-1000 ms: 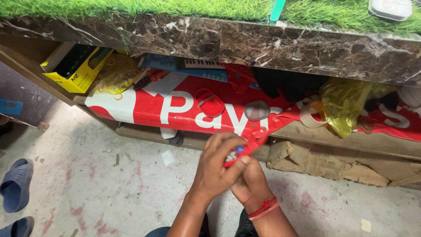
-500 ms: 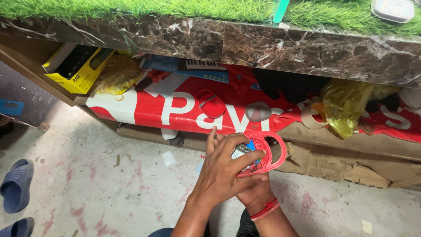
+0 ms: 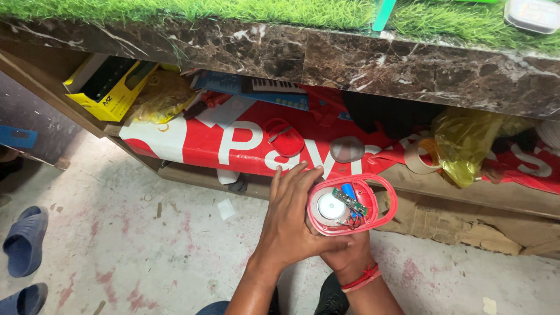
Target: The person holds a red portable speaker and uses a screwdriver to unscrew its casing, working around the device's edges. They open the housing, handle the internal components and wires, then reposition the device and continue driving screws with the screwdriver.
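Small shop or repair stall, marble counter (image 3: 361, 64) topped with artificial grass (image 3: 233, 9), cluttered shelf (image 3: 466, 195) beneath

stained concrete floor (image 3: 116, 251) — marble counter edge (image 3: 350, 64), wooden shelf (image 3: 192, 175)

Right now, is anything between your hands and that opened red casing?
Nothing visible. The left hand lies against the red casing from the side and the right hand cups it underneath; its circuit board faces up, uncovered.
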### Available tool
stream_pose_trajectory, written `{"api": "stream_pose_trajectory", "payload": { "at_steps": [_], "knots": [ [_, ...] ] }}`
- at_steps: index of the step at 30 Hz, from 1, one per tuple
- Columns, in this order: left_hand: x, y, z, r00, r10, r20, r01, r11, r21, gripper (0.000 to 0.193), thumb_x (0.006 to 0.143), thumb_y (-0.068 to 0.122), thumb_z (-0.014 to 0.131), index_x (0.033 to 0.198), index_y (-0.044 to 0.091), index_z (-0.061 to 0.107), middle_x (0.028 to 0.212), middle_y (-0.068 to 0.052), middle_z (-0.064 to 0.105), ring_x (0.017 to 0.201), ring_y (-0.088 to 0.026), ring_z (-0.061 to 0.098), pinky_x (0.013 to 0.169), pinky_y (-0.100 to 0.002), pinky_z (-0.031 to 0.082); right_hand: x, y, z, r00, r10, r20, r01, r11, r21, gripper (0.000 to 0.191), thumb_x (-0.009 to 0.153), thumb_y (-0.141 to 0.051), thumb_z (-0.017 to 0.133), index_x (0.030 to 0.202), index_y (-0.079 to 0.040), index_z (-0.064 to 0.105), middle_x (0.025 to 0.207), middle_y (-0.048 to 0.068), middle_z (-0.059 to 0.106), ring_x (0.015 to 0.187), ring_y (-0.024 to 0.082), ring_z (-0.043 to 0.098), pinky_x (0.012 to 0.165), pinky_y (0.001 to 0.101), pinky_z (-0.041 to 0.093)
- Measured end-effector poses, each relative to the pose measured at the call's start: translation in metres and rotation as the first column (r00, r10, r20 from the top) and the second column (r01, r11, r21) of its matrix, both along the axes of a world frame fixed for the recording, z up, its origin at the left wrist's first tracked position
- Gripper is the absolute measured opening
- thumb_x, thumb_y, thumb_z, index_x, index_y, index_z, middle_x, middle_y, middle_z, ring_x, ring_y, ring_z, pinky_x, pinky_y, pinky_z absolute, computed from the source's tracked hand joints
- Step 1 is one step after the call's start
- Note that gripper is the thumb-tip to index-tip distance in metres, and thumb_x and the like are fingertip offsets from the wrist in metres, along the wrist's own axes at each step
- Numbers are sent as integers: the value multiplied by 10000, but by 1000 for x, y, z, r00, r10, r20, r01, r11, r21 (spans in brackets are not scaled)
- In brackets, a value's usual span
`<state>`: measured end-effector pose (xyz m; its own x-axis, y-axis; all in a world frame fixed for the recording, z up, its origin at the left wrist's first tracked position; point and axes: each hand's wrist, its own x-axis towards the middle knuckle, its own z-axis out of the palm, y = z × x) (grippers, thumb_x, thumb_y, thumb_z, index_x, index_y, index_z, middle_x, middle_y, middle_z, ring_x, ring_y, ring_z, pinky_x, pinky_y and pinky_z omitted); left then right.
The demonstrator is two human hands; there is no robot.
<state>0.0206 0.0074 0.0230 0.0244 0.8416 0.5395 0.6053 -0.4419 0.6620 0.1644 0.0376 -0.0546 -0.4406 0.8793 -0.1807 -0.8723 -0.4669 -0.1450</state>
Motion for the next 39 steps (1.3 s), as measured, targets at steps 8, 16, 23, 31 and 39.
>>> {"api": "stream_pose_trajectory", "payload": {
  "at_steps": [8, 16, 23, 31, 39],
  "knots": [
    [1, 0, -5, 1000, 0, 18, 1, 1000, -31, 1179, 502, 569, 958, 1443, 22, 504, 1442, -202, 596, 1450, -395, 487, 1270, -631, 208, 6, 0, 8, 977, -18, 210, 1, 997, 83, 451, 1046, -351, 456, 1363, -57, 585, 1346, 152, 651, 1207, 288, 638, 1029, 471, 522],
    [1, 0, -9, 999, 35, 3, -35, 997, 71, 1004, 551, 604, 954, 1277, 47, 541, 1294, -131, 682, 1407, -379, 537, 1264, -665, 213, 0, 6, 16, 992, 32, 126, -26, 998, -49, 410, 1035, -362, 507, 1233, -28, 637, 1207, 160, 698, 1080, 290, 690, 937, 444, 580],
    [1, 0, -4, 996, 92, -14, -90, 991, 104, 939, 535, 619, 941, 1185, 65, 552, 1276, -136, 647, 1347, -374, 542, 1229, -649, 229, -2, 7, 24, 991, 37, 132, -25, 995, -96, 403, 1026, -372, 504, 1173, -27, 651, 1138, 152, 722, 1039, 271, 699, 917, 426, 585],
    [1, -1, -8, 995, 94, 23, -95, 992, 81, 944, 598, 602, 940, 1253, 48, 547, 1315, -128, 631, 1340, -317, 570, 1262, -635, 243, -4, 8, 21, 993, 34, 115, -28, 998, -54, 432, 1028, -401, 494, 1168, -20, 644, 1142, 154, 713, 1047, 278, 695, 931, 435, 575],
    [0, 0, -4, 998, 54, -20, -54, 999, 1, 1144, 539, 612, 942, 1392, -7, 497, 1369, -209, 607, 1376, -386, 519, 1240, -631, 200, -1, 8, 15, 984, 59, 166, -39, 992, -119, 423, 1023, -403, 471, 1194, -57, 644, 1175, 127, 712, 1053, 258, 692, 930, 425, 569]
  ]
}}
